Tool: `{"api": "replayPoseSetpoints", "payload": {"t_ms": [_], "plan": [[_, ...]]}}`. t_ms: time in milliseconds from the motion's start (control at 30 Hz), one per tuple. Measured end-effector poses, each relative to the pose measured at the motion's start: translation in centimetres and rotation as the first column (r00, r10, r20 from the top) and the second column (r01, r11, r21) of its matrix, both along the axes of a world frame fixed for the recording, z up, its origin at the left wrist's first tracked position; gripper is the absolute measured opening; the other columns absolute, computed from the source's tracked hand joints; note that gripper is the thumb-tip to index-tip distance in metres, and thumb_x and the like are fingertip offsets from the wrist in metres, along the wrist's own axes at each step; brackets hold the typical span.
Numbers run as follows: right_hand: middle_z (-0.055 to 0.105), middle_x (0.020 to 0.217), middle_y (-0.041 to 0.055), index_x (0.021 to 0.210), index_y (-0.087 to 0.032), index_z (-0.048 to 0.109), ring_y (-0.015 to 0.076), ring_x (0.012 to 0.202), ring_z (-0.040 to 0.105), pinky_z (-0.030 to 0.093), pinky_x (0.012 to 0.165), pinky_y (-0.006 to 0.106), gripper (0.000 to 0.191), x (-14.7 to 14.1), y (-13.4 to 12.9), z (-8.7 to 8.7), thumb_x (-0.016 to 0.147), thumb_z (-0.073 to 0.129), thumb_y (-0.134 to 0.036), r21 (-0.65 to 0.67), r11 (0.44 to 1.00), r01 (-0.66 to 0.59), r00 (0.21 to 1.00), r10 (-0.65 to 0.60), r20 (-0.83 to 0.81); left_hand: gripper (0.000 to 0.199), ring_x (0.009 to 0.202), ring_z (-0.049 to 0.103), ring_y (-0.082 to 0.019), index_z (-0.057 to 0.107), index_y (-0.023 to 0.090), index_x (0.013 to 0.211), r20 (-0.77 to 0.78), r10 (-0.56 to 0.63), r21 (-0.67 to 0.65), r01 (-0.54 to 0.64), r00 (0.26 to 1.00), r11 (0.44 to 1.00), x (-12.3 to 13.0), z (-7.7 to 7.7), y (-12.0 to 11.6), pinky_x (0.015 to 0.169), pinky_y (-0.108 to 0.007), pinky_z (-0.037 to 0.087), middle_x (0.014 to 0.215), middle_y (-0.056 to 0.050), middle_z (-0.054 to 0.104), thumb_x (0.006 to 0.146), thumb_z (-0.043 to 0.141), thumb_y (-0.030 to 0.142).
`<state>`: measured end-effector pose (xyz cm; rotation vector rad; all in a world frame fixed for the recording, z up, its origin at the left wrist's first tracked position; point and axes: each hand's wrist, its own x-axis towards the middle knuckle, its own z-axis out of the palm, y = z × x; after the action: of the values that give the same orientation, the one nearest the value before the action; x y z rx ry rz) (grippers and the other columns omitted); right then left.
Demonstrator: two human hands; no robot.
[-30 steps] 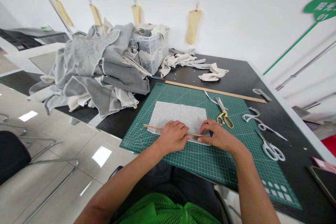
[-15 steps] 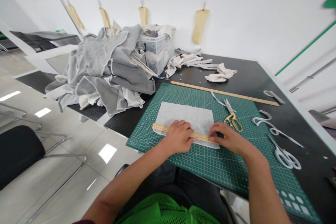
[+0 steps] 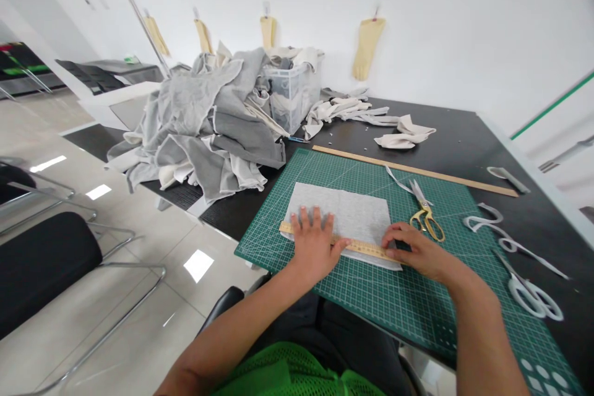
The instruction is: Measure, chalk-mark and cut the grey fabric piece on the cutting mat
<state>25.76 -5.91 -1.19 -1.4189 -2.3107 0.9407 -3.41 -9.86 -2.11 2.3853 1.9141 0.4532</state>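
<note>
A piece of light grey fabric (image 3: 346, 203) lies flat on the green cutting mat (image 3: 371, 288). Across its near part runs a short wooden ruler (image 3: 364, 248). My left hand (image 3: 313, 247) is open, palm down, its fingers spread over the ruler and the cloth. At the ruler's right end, my right hand (image 3: 417, 250) has its thumb and fingers closed around the ruler's tip, by the fabric's right edge. Just beyond that hand lie gold-handled scissors (image 3: 424, 213) on the mat.
White-handled scissors (image 3: 533, 294) and a curled fabric strip (image 3: 505, 235) lie to the right. Behind the mat's far edge is a long wooden ruler (image 3: 417, 171). A big heap of grey cloth (image 3: 208, 117) and a clear plastic bin (image 3: 290, 96) stand at the back left.
My left hand has gone from curled fingers to flat, spread fingers on the ruler. My right hand stays at the ruler's right end. The whole view has shifted slightly.
</note>
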Motion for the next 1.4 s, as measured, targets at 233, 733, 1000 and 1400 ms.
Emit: {"api": "replayPoseSetpoints", "payload": {"t_ms": [233, 733, 1000, 1400], "plan": [[0.063, 0.114, 0.0082, 0.092, -0.027, 0.076, 0.0292, 0.109, 0.06, 0.046, 0.1, 0.044, 0.015, 0.1, -0.2, 0.1, 0.088, 0.067, -0.039, -0.009, 1.0, 0.005, 1.0, -0.005, 0.007, 0.06, 0.145, 0.035, -0.046, 0.054, 0.022, 0.146, -0.013, 0.013, 0.011, -0.013, 1.0, 1.0, 0.2, -0.3, 0.3, 0.118, -0.07, 0.021, 0.155, -0.017, 0.047, 0.103, 0.033, 0.058], [0.06, 0.124, 0.0094, 0.089, -0.028, 0.077, 0.0319, 0.119, 0.057, 0.044, 0.107, 0.049, 0.016, -0.1, -1.1, -0.1, 0.085, 0.069, -0.041, 0.034, 0.998, 0.056, 0.998, -0.058, 0.034, 0.047, 0.148, 0.031, -0.045, 0.057, 0.029, 0.143, 0.025, -0.06, -0.035, 0.061, 0.998, 0.998, -1.0, -0.7, 3.5, 0.117, -0.075, 0.016, 0.157, -0.01, 0.046, 0.103, 0.04, 0.048], [0.06, 0.124, 0.0108, 0.088, -0.027, 0.077, 0.034, 0.12, 0.057, 0.043, 0.108, 0.052, 0.018, -0.1, -0.9, -0.1, 0.084, 0.069, -0.042, -0.006, 0.997, 0.076, 0.997, -0.076, 0.007, 0.052, 0.149, 0.028, -0.046, 0.056, 0.03, 0.143, 0.032, -0.067, -0.092, 0.07, 0.997, 0.993, -1.2, -0.2, 3.5, 0.117, -0.075, 0.016, 0.158, -0.01, 0.044, 0.098, 0.05, 0.054], [0.061, 0.124, 0.0099, 0.087, -0.028, 0.077, 0.0334, 0.12, 0.057, 0.043, 0.109, 0.052, 0.019, 0.0, -0.9, -0.1, 0.083, 0.071, -0.045, 0.005, 0.996, 0.09, 0.996, -0.09, 0.011, 0.054, 0.15, 0.025, -0.046, 0.052, 0.028, 0.147, 0.031, -0.076, -0.053, 0.077, 0.997, 0.996, -1.0, -0.4, 3.1, 0.119, -0.075, 0.013, 0.16, -0.012, 0.04, 0.098, 0.047, 0.052]]}}
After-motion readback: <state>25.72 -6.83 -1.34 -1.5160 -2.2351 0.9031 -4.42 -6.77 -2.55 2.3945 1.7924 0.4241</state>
